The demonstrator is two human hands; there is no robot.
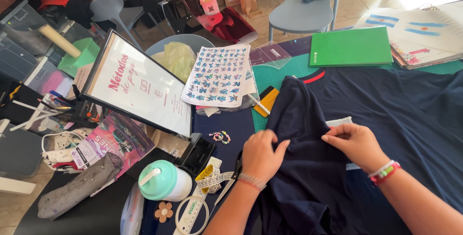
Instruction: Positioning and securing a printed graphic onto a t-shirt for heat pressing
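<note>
At the far left a checked pouch (79,187) lies on the table edge, partly over a pink leaflet (115,141). Beside it stands a mint-lidded cup (164,181), and below it a tape measure (193,211) is cut off by the bottom border. A framed sign (140,88) leans upright and hides what is behind it. Next to it a sticker sheet (219,75) lies flat. Scissors (230,182) are half hidden under the left wrist.

The left hand (260,155) presses on the dark shirt (308,167), fingers curled and pinching a fold of cloth. The shirt lies bunched in the middle of the green mat (270,78); its lower part leaves the picture. The right hand (354,143) grips the same fold from the other side, fingertips closed on the cloth; a white strip (340,120) shows just behind it, mostly covered. A green folder (351,46) lies further back, on the right.
</note>
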